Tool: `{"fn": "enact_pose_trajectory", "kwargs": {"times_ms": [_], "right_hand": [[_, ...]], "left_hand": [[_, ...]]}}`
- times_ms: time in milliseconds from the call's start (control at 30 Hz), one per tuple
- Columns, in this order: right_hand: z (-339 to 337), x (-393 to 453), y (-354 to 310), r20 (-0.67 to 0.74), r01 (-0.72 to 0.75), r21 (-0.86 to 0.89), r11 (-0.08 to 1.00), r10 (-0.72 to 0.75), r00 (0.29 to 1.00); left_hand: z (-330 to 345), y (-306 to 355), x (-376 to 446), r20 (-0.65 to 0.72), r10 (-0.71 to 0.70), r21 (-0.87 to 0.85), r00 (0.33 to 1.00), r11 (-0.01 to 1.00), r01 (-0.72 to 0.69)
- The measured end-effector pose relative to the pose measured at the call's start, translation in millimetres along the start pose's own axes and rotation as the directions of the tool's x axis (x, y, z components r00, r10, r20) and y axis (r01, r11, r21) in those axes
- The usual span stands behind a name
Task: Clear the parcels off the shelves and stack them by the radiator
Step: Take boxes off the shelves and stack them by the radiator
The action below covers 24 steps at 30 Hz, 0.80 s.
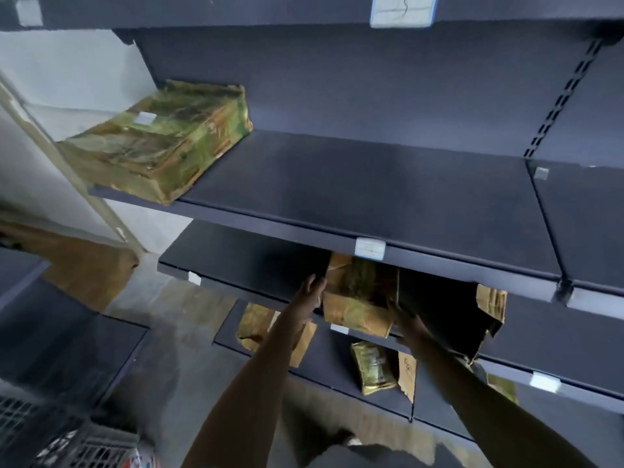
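A brown and green parcel sits on the second dark shelf, partly under the shelf above. My left hand lies flat against its left side with straight fingers. My right hand touches its right lower corner, fingers spread. A large green and brown parcel lies at the left end of the upper shelf. A dark parcel with torn brown paper stands just right of my right hand. Lower down lie a brown parcel and a small green one.
A dark plastic crate is at the bottom left. A brown cardboard sheet lies on the floor by the white wall at left. Grey concrete floor shows between the shelving and a low dark unit.
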State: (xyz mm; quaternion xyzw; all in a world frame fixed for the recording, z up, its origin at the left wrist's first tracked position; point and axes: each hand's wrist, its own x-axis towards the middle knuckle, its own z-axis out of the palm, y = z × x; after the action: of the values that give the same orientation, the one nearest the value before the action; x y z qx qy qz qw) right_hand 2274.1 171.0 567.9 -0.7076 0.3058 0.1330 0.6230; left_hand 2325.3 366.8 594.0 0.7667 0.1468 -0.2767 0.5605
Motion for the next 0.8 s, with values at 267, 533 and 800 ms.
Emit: {"fn": "enact_pose_trajectory", "kwargs": {"times_ms": [267, 533, 800], "right_hand": [[28, -33, 8, -0.093, -0.018, 0.071, 0.997, 0.025, 0.995], [74, -111, 58, -0.131, -0.081, 0.272, 0.959, 0.120, 0.984], [99, -181, 138, -0.195, -0.135, 0.402, 0.906, 0.229, 0.954]], "left_hand": [[-7, -6, 22, 0.122, -0.054, 0.134, 0.991, 0.990, 0.038], [-59, -47, -9, 0.391, -0.283, 0.347, 0.876, 0.927, 0.144], [-49, -109, -56, 0.575, -0.482, 0.514, 0.661, 0.842, 0.167]]}}
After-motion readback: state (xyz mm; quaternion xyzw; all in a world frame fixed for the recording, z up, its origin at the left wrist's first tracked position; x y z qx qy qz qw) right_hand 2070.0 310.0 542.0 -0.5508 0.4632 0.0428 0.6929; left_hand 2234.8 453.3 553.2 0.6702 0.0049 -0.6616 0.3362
